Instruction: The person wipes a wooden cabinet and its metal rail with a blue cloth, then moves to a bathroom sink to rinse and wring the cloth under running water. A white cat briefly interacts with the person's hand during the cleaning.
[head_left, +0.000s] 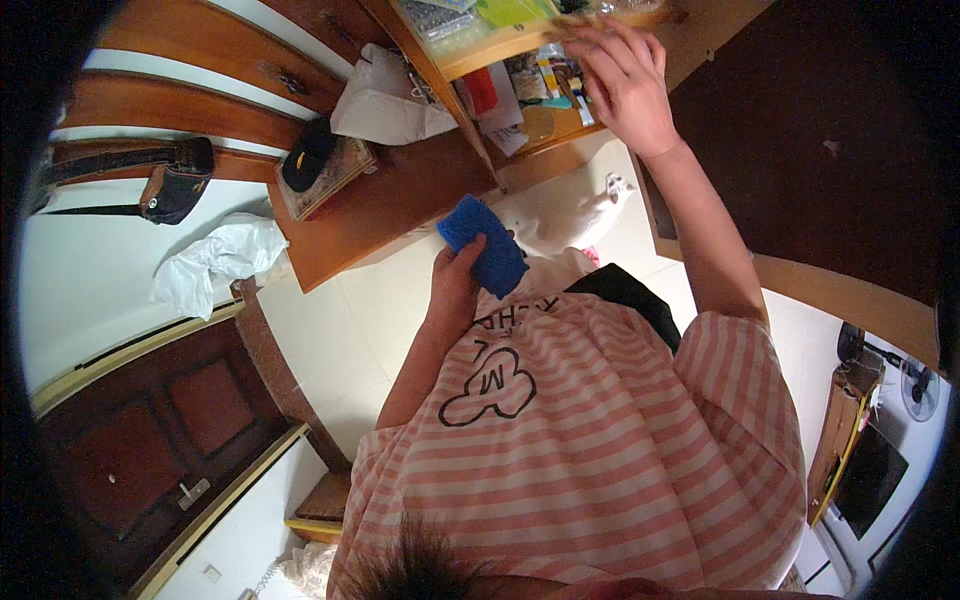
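Note:
A blue sponge or folded cloth (486, 246) is held in my left hand (457, 279), in front of my striped shirt, with the thumb over its near face. My right hand (624, 82) is raised at the wooden shelf unit (480, 58), its fingers spread and slightly blurred by the edge of the upper shelf. No object shows in it; whether the fingertips touch the shelf is unclear. Below that edge, the lower compartment holds a red item (478, 91), papers, small tubes and other small things. Green and clear plastic packages (514, 11) lie on the upper shelf.
A white cat (570, 221) is on the tiled floor beneath the shelves. Left of them, a wooden bench or cabinet top (405, 184) bears a black cap (309, 156) and a white bag (390, 101). A dark panel (795, 150) stands at right; a brown door (165, 442) is lower left.

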